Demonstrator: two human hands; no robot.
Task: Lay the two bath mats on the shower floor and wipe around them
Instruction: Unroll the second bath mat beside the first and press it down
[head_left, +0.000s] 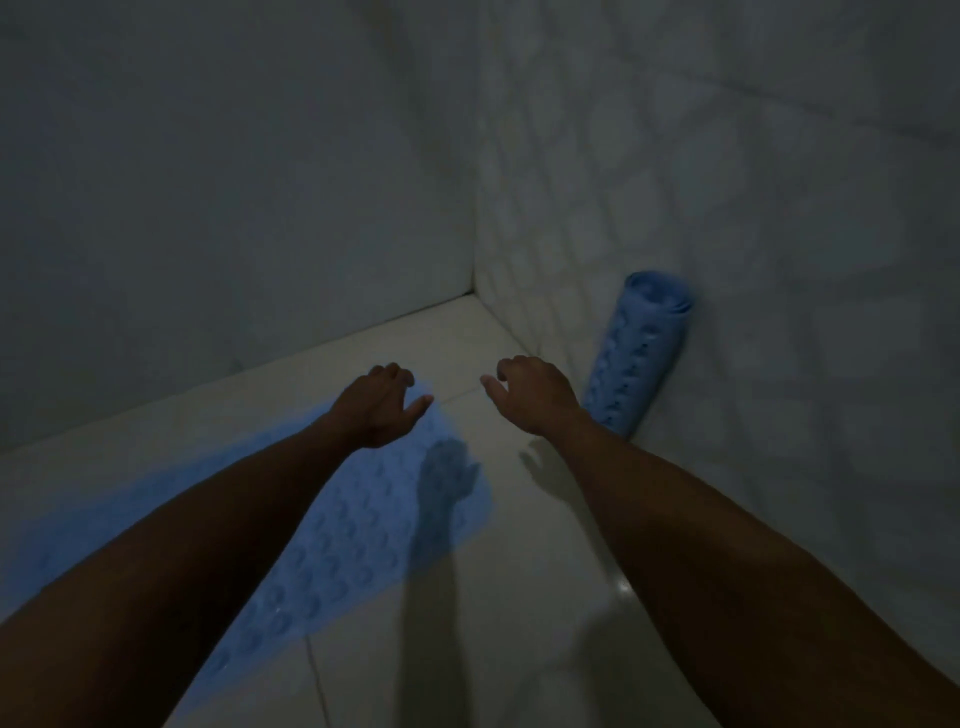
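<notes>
First blue bath mat (332, 525) lies flat on the shower floor (519, 597). Rolled blue bath mat (641, 353) leans on the tiled wall (727, 208), long axis near upright, just beyond my right hand (530, 395), the nearer one. My left hand (382, 405) hovers; both loosely curled, apart, empty.

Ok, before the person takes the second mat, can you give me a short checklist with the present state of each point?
1. First mat lies flat on the floor: ok.
2. Rolled mat leans on the tiled wall, within sight: ok.
3. Right hand holds nothing: ok.
4. Left hand holds nothing: ok.
5. Bare floor beside the first mat for the second: ok.
6. Wiping cloth at hand: cannot tell, none visible.
</notes>
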